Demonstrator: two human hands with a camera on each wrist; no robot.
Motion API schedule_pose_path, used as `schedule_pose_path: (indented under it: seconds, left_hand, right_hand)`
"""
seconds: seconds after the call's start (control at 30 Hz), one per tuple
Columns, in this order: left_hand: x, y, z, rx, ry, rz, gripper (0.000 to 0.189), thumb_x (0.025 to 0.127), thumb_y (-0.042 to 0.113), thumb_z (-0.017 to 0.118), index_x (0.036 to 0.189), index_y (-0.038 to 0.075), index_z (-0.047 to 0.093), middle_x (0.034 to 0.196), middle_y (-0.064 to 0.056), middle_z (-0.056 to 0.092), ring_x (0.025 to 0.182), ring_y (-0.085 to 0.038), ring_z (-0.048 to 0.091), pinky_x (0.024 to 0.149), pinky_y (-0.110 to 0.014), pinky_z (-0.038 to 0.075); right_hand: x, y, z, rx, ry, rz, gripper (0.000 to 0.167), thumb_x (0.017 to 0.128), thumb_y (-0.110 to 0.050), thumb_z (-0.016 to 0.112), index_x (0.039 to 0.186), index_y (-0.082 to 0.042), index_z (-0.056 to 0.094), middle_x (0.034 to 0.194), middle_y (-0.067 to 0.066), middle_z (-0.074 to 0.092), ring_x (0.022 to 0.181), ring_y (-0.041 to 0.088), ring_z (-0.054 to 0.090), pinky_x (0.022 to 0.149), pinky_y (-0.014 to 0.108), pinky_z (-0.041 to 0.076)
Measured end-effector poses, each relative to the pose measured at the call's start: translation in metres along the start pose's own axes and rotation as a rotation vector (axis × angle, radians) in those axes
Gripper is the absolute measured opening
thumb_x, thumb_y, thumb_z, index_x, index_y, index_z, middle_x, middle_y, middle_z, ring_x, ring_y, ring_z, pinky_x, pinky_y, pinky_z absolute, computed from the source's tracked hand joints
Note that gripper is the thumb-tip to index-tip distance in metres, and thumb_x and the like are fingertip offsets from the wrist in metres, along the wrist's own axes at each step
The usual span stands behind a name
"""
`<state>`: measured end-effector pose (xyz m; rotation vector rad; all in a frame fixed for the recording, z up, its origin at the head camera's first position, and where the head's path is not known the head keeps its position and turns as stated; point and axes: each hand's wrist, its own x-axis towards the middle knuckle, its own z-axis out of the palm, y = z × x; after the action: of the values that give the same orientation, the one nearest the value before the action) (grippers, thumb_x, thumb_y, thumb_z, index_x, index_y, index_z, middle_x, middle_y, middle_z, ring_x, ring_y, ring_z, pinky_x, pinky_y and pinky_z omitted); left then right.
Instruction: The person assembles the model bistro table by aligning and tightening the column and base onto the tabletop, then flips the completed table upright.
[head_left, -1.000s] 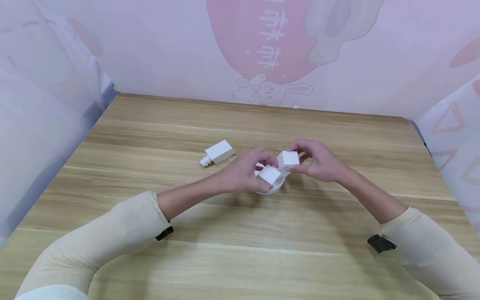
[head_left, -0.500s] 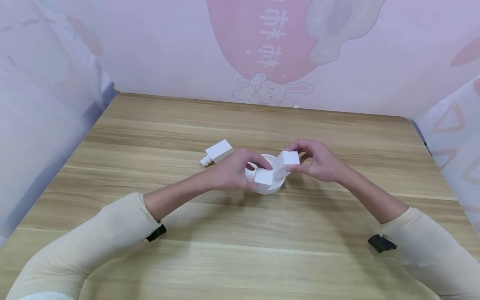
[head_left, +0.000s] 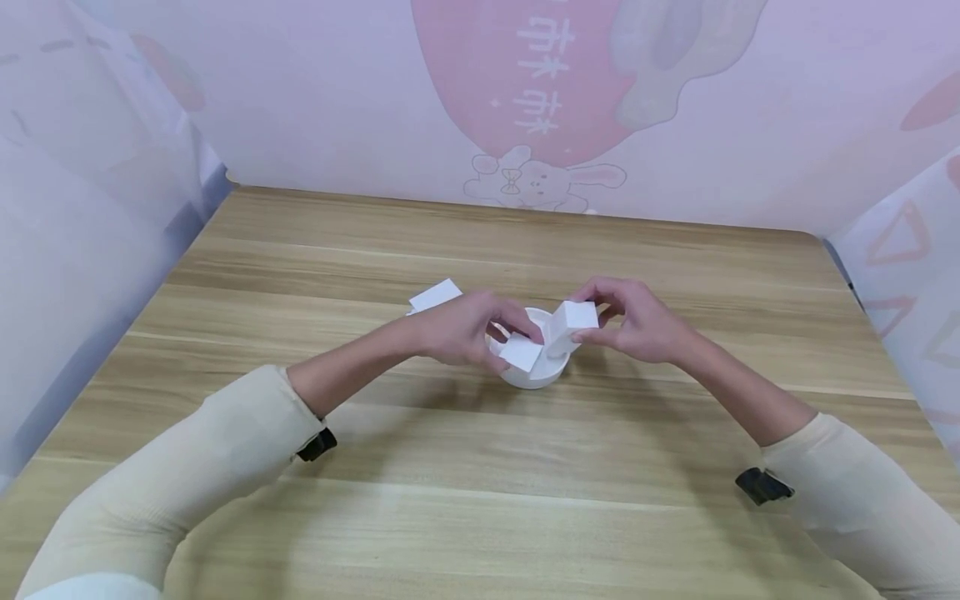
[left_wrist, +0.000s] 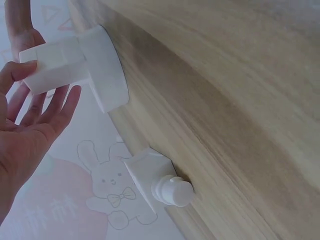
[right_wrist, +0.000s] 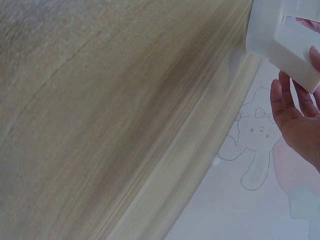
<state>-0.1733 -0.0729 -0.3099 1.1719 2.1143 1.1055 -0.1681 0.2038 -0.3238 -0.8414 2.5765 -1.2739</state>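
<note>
Shifted leftward since a second ago, left hand (head_left: 463, 329) pinching a white square-ended block (head_left: 522, 352) at a round white bowl (head_left: 531, 382), right hand (head_left: 639, 322) gripping a second white block (head_left: 577, 318).

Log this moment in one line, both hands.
Left hand: holds white block at bowl; Right hand: holds second white block at bowl; Table: white bottle lying
</note>
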Motion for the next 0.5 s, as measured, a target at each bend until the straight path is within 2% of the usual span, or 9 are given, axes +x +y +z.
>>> schedule_pose_path:
  seconds: [0.27,0.5]
  left_hand:
    - [0.004,-0.0029,-0.0054,-0.024,-0.052,0.012,0.044,0.078,-0.008,0.074,0.122,-0.004,0.073,0.115,-0.011,0.069,0.114,-0.024,0.063,0.097,-0.035,0.057]
    - [-0.0003,-0.0017,-0.0038,0.02,-0.035,0.045,0.043,0.081,-0.008,0.076,0.124,-0.003,0.073,0.12,-0.011,0.071,0.116,-0.024,0.065,0.1,-0.038,0.056]
  right_hand:
    - [0.0006,0.0003,0.0002,0.012,-0.002,-0.017,0.029,0.082,0.004,0.084,0.107,0.005,0.07,0.104,0.014,0.071,0.093,0.026,0.063,0.074,0.026,0.057]
    - [-0.0002,0.0021,0.0001,-0.015,-0.009,-0.018,0.03,0.082,0.003,0.084,0.109,0.004,0.07,0.104,0.013,0.071,0.092,0.025,0.064,0.074,0.028,0.058]
